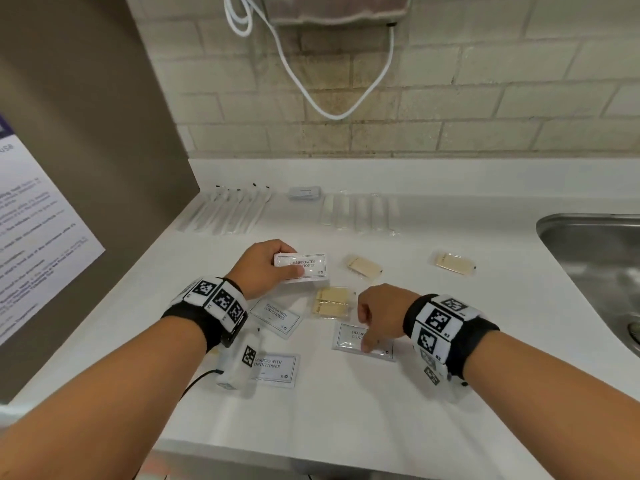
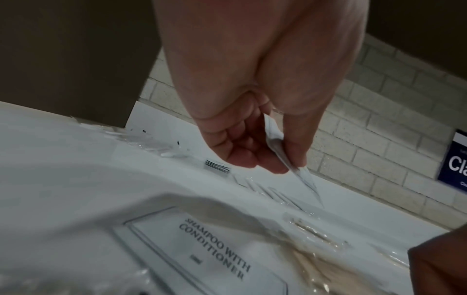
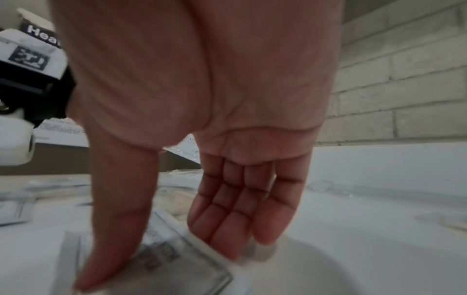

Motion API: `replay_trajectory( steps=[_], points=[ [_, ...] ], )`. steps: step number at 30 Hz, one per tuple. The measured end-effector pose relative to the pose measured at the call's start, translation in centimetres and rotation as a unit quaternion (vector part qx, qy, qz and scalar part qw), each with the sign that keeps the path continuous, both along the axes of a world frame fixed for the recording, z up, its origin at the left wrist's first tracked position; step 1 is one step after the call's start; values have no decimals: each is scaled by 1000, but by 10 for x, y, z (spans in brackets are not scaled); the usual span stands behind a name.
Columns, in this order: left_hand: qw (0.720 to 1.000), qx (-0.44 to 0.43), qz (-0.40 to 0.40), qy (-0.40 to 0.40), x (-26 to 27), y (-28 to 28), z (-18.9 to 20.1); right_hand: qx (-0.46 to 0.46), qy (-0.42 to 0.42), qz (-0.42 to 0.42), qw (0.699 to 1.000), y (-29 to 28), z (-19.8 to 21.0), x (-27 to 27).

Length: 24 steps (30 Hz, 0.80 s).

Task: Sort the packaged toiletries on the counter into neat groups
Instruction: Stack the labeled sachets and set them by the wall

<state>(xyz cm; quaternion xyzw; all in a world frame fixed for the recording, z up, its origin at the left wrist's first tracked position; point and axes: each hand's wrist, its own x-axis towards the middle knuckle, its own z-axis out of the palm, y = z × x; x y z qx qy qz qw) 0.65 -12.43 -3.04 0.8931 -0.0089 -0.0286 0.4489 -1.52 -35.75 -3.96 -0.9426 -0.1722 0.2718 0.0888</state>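
Your left hand (image 1: 263, 265) pinches a shampoo sachet (image 1: 306, 266) between thumb and curled fingers, lifted off the counter (image 1: 450, 341) near its centre; the left wrist view shows the packet (image 2: 290, 159) edge-on and clear of the surface. Your right hand (image 1: 379, 318) is mostly spread — the right wrist view shows the fingers (image 3: 235, 209) nearly straight and the thumb pressing on a second shampoo sachet (image 1: 349, 341) that lies flat at about 5 o'clock from the lifted one; whether it has begun to pinch the edge you cannot tell. As for progress, the far edge looks settled: a row of long wrapped sticks (image 1: 228, 211) at 11 o'clock, a small stack of flat white packets (image 1: 304, 193) at 12 o'clock, and a row of clear-wrapped strips (image 1: 360, 213) at 1 o'clock. The middle is still loose. Two more shampoo sachets lie at 7 o'clock, one (image 1: 275, 318) beside your left wrist and one (image 1: 277, 368) nearer you and partly under the wrist camera. The yellow soap packets are scattered too — one (image 1: 363, 268) just right of the lifted sachet, a pair (image 1: 332, 301) between your hands, one (image 1: 453, 263) out at 3 o'clock toward the sink (image 1: 588, 258). So I judge it roughly half done: four sachets and the soaps still need gathering into their own groups.
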Motion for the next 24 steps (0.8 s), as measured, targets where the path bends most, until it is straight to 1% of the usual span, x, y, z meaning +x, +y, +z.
replay_trajectory(
  steps=[2,5,9,11,13,15,17,19,21,22,24],
  points=[
    [1000,-24,5,5,-8,0,-2,15,2,-1,1000,1,-3,-3],
    [999,-40,8,16,-20,4,-7,31,-1,27,999,5,-4,-8],
    [997,-66,-13,48,-30,12,-9,93,-44,39,994,15,6,-10],
    [992,-100,-19,74,-31,15,-7,145,-81,45,985,23,17,-5],
    [982,-157,-17,102,-31,17,-1,200,-104,16,974,36,30,1],
    [975,-191,-13,114,-32,21,7,236,-121,-10,964,52,35,5],
    [966,-224,-14,126,-34,25,16,273,-134,-34,952,70,35,7],
    [957,-256,-14,138,-35,31,22,318,-155,-72,932,87,33,9],
    [955,-261,-11,142,-36,38,24,342,-170,-108,918,101,29,9],
    [958,-250,-9,138,-35,42,23,341,-170,-119,917,108,27,9],
    [969,-214,-7,121,-36,51,18,323,-161,-118,925,119,21,7]
  ],
)
